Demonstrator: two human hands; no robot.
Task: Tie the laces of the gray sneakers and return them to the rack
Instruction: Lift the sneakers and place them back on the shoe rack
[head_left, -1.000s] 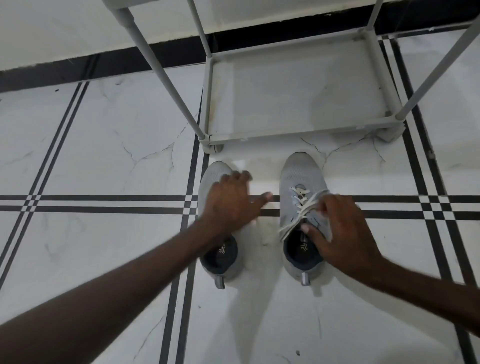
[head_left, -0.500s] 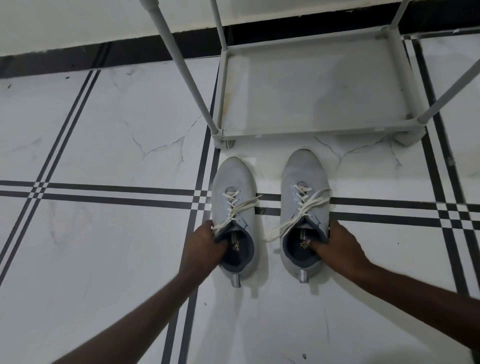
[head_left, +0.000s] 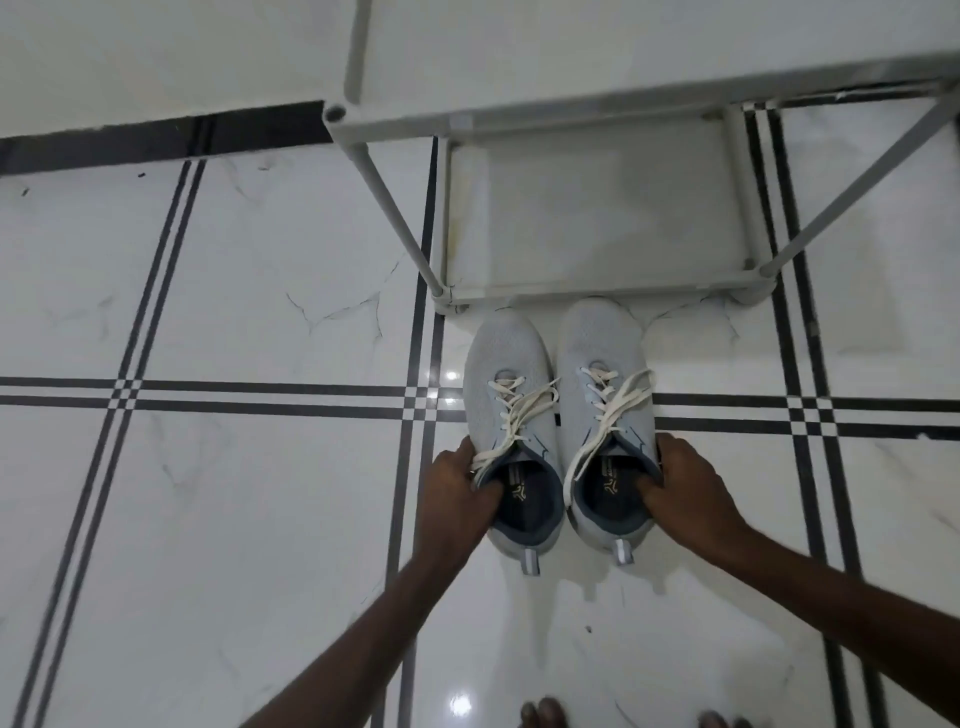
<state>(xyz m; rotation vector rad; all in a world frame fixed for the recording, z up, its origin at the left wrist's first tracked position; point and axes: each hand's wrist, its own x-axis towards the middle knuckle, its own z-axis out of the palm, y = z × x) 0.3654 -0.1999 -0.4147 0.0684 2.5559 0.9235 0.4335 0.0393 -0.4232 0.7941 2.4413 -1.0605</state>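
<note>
Underhand, knit gray sneakers (head_left: 558, 415), laces (head_left: 519, 415) loose.

rack (head_left: 597, 288) bottom shelf — bare | front legs (head_left: 395, 208) — flank opening

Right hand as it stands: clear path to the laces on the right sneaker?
Probably yes. The right hand grips the collar of the right sneaker, and its loose laces lie just ahead on top, uncovered; it would have to release the collar first.

Matt knitted-cloth sneakers (head_left: 558, 415) with woven cotton-like laces (head_left: 519, 415) on glossy, marble-veined floor tiles (head_left: 234, 519); smooth plastic-looking rack (head_left: 597, 291).
</note>
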